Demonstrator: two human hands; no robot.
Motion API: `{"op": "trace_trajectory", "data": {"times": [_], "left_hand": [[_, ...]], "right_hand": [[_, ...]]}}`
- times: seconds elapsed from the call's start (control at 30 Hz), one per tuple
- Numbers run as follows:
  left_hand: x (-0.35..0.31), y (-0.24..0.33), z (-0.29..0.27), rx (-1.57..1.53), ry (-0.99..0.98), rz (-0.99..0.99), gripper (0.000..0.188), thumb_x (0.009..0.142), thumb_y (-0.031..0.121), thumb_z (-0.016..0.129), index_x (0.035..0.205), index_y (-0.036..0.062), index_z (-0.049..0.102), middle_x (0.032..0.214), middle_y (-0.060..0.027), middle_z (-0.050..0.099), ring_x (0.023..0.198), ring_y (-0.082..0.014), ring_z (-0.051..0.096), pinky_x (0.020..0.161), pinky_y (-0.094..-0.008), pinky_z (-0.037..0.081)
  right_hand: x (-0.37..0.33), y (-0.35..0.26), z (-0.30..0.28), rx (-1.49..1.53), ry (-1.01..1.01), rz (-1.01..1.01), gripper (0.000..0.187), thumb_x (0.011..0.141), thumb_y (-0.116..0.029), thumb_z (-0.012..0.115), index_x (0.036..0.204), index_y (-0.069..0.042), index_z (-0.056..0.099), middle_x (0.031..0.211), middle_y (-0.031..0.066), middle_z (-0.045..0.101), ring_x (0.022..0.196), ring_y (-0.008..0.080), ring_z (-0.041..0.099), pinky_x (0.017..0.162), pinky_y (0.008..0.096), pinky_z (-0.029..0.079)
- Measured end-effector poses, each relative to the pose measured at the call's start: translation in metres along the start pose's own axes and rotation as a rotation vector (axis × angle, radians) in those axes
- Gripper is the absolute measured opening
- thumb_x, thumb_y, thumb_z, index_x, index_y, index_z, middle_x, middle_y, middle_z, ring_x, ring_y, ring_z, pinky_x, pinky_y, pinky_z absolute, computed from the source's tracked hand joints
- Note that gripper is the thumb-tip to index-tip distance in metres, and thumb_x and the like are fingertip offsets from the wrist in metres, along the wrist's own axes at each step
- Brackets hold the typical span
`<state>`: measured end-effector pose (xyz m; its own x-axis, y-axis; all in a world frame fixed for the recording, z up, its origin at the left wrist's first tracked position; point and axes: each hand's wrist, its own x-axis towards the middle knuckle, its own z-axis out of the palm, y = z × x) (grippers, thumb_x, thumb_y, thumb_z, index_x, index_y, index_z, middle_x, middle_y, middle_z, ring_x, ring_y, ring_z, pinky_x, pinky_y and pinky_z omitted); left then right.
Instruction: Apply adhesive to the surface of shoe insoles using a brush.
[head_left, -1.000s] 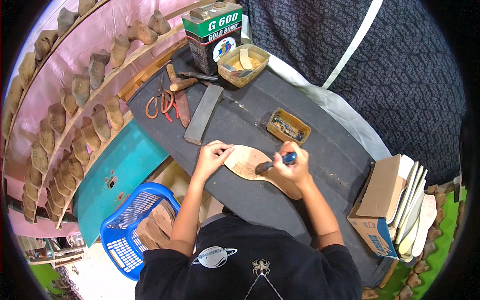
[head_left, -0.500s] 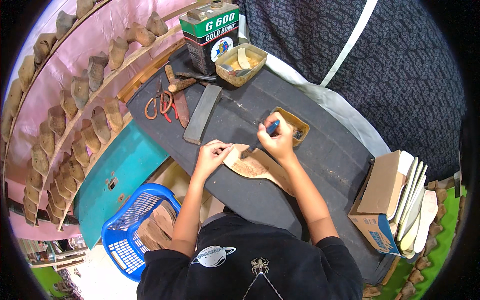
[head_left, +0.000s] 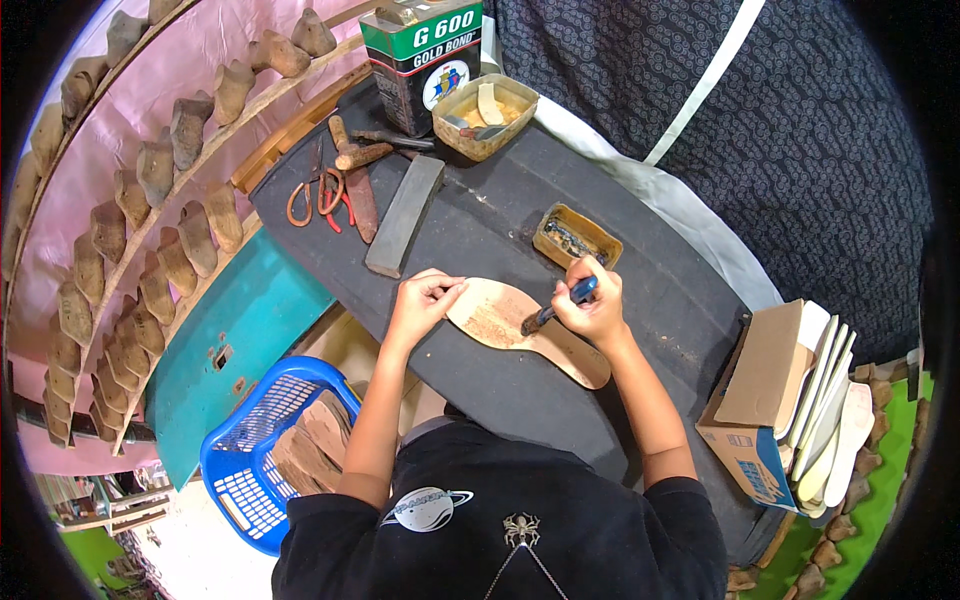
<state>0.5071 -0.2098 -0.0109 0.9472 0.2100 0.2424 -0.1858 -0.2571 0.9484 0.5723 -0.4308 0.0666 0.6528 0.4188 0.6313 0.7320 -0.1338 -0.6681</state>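
Note:
A pale, sole-shaped shoe insole (head_left: 574, 352) lies flat on the dark table, its broad end toward the left and partly stained brown. My left hand (head_left: 424, 305) pinches the edge of that broad end between thumb and fingers. Closed around a blue-handled brush (head_left: 542, 318), my right hand (head_left: 598, 308) is over the insole's narrow half. The brush's dark tip touches the insole near its waist. Just beyond the right hand stands a small, grimy yellowish container (head_left: 611, 245) with dark residue inside.
A grey rectangular block (head_left: 405, 215), scissors (head_left: 328, 190), a hammer (head_left: 358, 156) and a larger tub (head_left: 468, 148) lie farther back by a metal can (head_left: 425, 85). At right is a cardboard box (head_left: 752, 400) beside pale soles (head_left: 850, 440). A blue basket (head_left: 225, 455) stands lower left.
My right hand has moved right and nearer to me, drawing the brush from the insole's broad end to its waist. The small container is now less covered. My left hand keeps its pinch.

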Motion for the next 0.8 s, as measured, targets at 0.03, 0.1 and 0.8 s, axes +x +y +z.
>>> {"op": "trace_trajectory", "data": {"times": [0.03,0.1,0.8], "left_hand": [[0.0,0.001,0.001,-0.005,-0.007,-0.005,0.011,0.074,0.005,0.061,0.082,-0.0018,0.063,0.071,-0.0043,0.057,0.052,-0.0041,0.049,0.046,-0.0173,0.038],[0.0,0.002,0.001,-0.007,-0.014,-0.007,0.011,0.074,0.005,0.061,0.082,-0.0018,0.063,0.07,-0.0043,0.057,0.051,-0.0041,0.049,0.046,-0.0174,0.038],[0.001,-0.002,0.001,0.066,0.003,0.02,0.012,0.073,0.006,0.061,0.082,-0.002,0.063,0.07,-0.0048,0.057,0.05,-0.0044,0.049,0.046,-0.0179,0.037]], "right_hand": [[0.004,-0.002,0.002,-0.001,0.002,-0.001,0.018,0.062,-0.001,0.057,0.061,-0.005,0.039,0.051,0.0017,0.039,0.043,0.009,0.037,0.041,0.0227,0.03],[0.016,-0.007,0.008,-0.041,-0.028,0.005,0.018,0.06,-0.002,0.057,0.061,-0.004,0.039,0.051,0.0021,0.038,0.043,0.0096,0.037,0.042,0.0228,0.031],[0.013,0.005,0.002,-0.026,0.051,-0.02,0.017,0.059,-0.003,0.057,0.06,-0.005,0.04,0.05,0.0026,0.039,0.042,0.0099,0.037,0.04,0.0225,0.031]]}}
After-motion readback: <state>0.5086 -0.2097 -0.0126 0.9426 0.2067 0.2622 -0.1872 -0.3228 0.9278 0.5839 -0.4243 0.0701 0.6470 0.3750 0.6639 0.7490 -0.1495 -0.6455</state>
